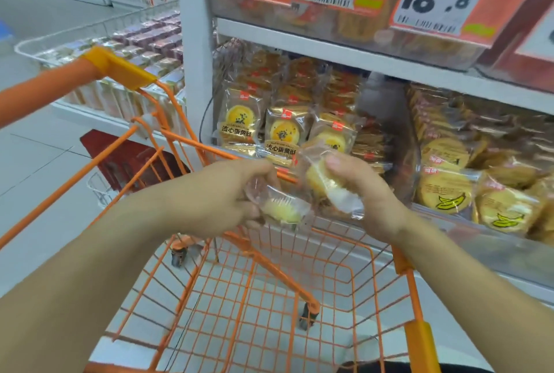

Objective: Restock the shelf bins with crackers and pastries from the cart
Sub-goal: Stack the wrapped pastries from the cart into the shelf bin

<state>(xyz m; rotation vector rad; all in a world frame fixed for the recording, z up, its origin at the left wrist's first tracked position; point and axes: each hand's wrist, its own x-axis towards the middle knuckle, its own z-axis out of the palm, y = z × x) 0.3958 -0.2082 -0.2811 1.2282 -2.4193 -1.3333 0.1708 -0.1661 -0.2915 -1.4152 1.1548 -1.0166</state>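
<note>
Two wrapped pastries, one gripped in my left hand (pixel 227 192), one pinched in my right hand (pixel 356 183), hung over the orange cart (pixel 269 282). White shelf (pixel 359 63) bins held stocked packets; pale tiled floor (pixel 39 156) lay around.

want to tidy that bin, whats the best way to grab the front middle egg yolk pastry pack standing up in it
Pinch the egg yolk pastry pack by its flat top seal, coming from above and the front. It stands upright in the bin with packs close on both sides, so only the top edge is free. Both hands already hold pastries.
</note>
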